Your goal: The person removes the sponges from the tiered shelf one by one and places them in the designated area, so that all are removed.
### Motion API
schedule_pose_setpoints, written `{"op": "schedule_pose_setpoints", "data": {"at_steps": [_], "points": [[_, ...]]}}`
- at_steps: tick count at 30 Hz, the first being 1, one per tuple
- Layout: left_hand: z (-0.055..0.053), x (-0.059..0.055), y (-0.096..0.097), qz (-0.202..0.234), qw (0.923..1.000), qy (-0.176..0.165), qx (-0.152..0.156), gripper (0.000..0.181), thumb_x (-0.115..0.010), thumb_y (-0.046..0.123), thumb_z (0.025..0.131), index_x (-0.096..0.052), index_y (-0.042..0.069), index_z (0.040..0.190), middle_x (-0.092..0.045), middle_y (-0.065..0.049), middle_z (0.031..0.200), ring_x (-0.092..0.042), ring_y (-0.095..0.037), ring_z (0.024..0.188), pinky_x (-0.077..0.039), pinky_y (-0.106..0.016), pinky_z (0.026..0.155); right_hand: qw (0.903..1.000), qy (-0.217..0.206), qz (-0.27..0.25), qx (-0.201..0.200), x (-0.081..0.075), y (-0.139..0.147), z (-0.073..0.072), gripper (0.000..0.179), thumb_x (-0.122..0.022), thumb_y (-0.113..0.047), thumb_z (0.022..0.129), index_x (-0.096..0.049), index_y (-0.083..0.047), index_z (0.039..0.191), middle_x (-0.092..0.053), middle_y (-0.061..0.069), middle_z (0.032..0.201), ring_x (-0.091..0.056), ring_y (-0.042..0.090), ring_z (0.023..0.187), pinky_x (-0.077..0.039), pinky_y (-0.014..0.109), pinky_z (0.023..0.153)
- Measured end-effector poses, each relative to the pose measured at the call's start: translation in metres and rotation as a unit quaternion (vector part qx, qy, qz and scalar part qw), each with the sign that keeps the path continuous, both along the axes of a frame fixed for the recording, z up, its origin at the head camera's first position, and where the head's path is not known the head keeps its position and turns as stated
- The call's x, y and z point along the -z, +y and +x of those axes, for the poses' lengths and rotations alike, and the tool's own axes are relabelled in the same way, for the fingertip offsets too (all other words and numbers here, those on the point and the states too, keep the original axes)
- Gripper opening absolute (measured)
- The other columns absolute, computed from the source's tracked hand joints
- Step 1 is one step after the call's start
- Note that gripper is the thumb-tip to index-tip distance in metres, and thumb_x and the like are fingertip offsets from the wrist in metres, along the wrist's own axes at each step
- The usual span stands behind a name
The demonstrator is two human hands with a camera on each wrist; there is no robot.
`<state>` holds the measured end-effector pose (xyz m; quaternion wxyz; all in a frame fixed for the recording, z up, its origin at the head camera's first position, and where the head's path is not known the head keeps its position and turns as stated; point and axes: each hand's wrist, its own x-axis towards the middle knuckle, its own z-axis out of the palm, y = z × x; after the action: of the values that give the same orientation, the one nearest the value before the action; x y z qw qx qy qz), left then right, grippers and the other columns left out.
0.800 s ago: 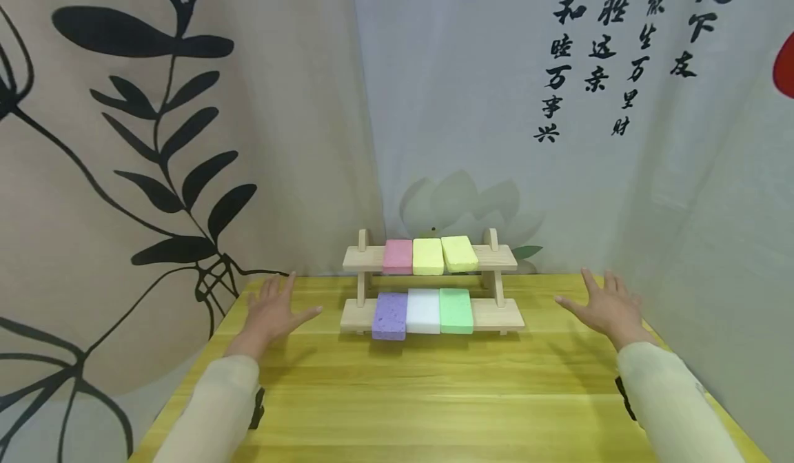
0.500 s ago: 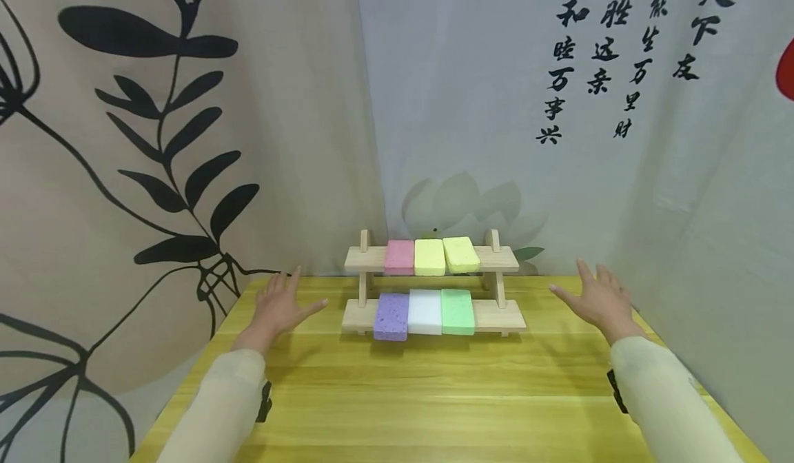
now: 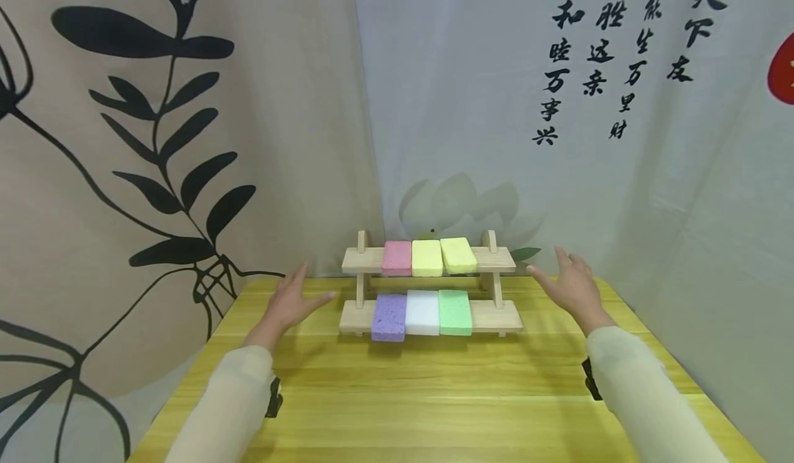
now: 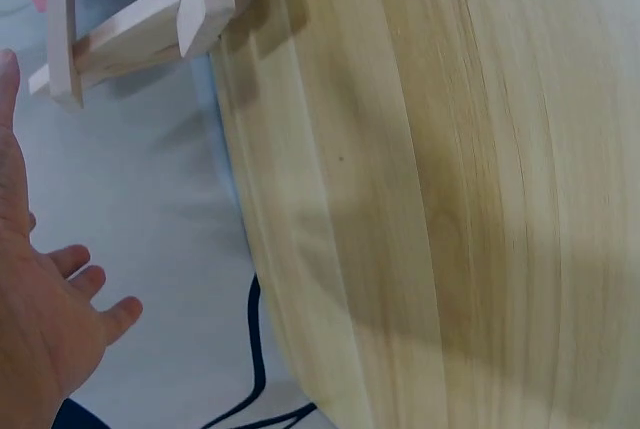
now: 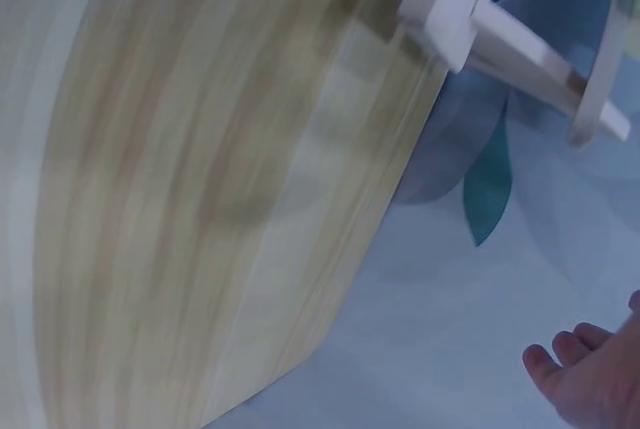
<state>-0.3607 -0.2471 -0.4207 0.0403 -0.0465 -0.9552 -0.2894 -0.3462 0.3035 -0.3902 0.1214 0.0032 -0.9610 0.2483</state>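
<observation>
Reach step, likely: left hand (image 3: 289, 306) and right hand (image 3: 573, 289) spread wide, empty, flanking rack (image 3: 496, 315); six blocks (image 3: 423, 313) on it, three above three; contact would call for both moving inward

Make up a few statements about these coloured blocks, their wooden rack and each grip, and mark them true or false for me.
1. The pink block sits on the upper shelf. True.
2. The white block is on the upper shelf too. False: it is on the lower shelf, between the purple block and the green block.
3. In the head view, the left grip is left of the wooden rack and the right grip is right of it. True.
4. The right grip pinches the green block. False: it holds nothing.
5. All six blocks differ in colour. False: two are yellow.
</observation>
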Motion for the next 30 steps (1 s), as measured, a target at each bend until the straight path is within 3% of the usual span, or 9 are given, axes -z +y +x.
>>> {"op": "schedule_pose_setpoints", "data": {"at_steps": [10, 17, 25, 30], "points": [[-0.005, 0.010, 0.012, 0.086, 0.9962, -0.009, 0.011, 0.109, -0.064, 0.066, 0.085, -0.006, 0.013, 0.161, -0.005, -0.024, 0.163, -0.007, -0.050, 0.145, -0.015, -0.070, 0.109, 0.9978, 0.027, -0.060, 0.000, -0.007, -0.029, -0.006, 0.096, -0.044, -0.066, 0.096, -0.010, -0.001, 0.158, -0.014, 0.035, 0.156, -0.014, 0.055, 0.141, -0.020, 0.072, 0.105], [-0.009, 0.023, 0.018, 0.114, 0.9932, -0.019, 0.016, 0.104, -0.069, 0.054, 0.088, -0.005, 0.015, 0.161, -0.008, -0.026, 0.162, -0.010, -0.048, 0.145, -0.017, -0.067, 0.110, 0.9926, 0.033, -0.117, -0.004, -0.011, -0.050, -0.012, 0.095, -0.047, -0.065, 0.096, -0.010, -0.004, 0.159, -0.013, 0.032, 0.158, -0.013, 0.051, 0.143, -0.019, 0.069, 0.109], [-0.009, 0.036, 0.022, 0.159, 0.9860, -0.043, 0.030, 0.104, -0.072, 0.049, 0.089, -0.007, 0.011, 0.160, -0.023, -0.029, 0.156, -0.024, -0.049, 0.141, -0.028, -0.065, 0.108, 0.9893, 0.040, -0.140, -0.012, -0.017, -0.075, -0.013, 0.093, -0.048, -0.064, 0.096, -0.014, -0.003, 0.158, -0.015, 0.030, 0.159, -0.012, 0.049, 0.145, -0.015, 0.066, 0.112], [-0.007, 0.047, 0.028, 0.188, 0.9797, -0.061, 0.033, 0.102, -0.074, 0.044, 0.089, -0.010, 0.007, 0.159, -0.026, -0.029, 0.154, -0.028, -0.048, 0.139, -0.032, -0.063, 0.106, 0.9876, 0.042, -0.151, -0.013, -0.018, -0.090, -0.012, 0.091, -0.048, -0.063, 0.096, -0.018, -0.003, 0.158, -0.019, 0.026, 0.159, -0.017, 0.047, 0.144, -0.019, 0.063, 0.113]]}}
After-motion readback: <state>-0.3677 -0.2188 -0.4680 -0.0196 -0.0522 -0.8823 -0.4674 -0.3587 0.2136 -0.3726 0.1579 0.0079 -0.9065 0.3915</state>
